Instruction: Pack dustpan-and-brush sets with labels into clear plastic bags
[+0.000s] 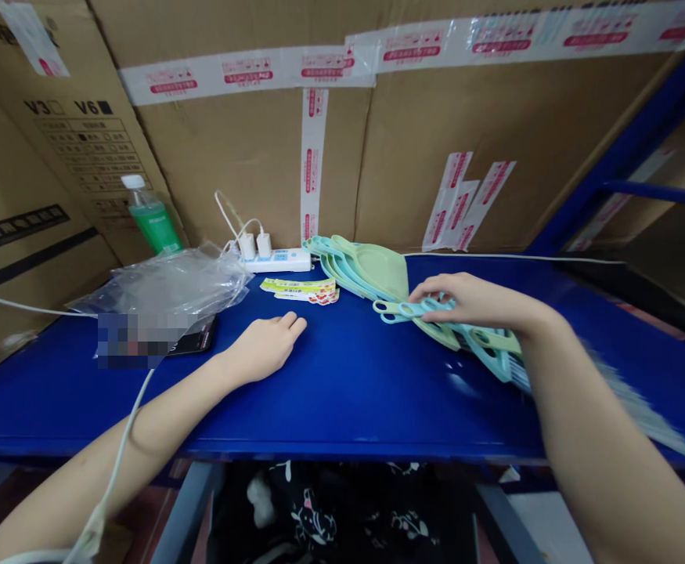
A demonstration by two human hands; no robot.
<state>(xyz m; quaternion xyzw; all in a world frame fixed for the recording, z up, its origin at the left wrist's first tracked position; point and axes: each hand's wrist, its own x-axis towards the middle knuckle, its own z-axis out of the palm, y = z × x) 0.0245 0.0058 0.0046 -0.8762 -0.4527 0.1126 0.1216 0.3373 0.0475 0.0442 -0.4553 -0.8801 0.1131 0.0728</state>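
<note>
My right hand (pixel 456 301) reaches down over a cluster of pale blue and light green hand brushes (pixel 498 360), its fingers closed around their looped handles near a pale blue one. Bristles show beneath my right forearm, partly hidden by it. Just left of that hand lies a fanned stack of dustpans (pixel 383 270), green on top with pale blue ones under it. My left hand (pixel 272 345) rests on the blue table with curled fingers and no object visible in it. Nearest to it are the yellow-and-white printed strips (pixel 301 290).
Clear plastic bags (pixel 171 286) cover part of a dark flat object (pixel 192 341) at left. Behind stand a green-labelled bottle (pixel 153 215) and a white power strip (pixel 277 260) with plugs. Cardboard boxes (pixel 230 149) wall the back. A white cable (pixel 124 439) crosses my left forearm.
</note>
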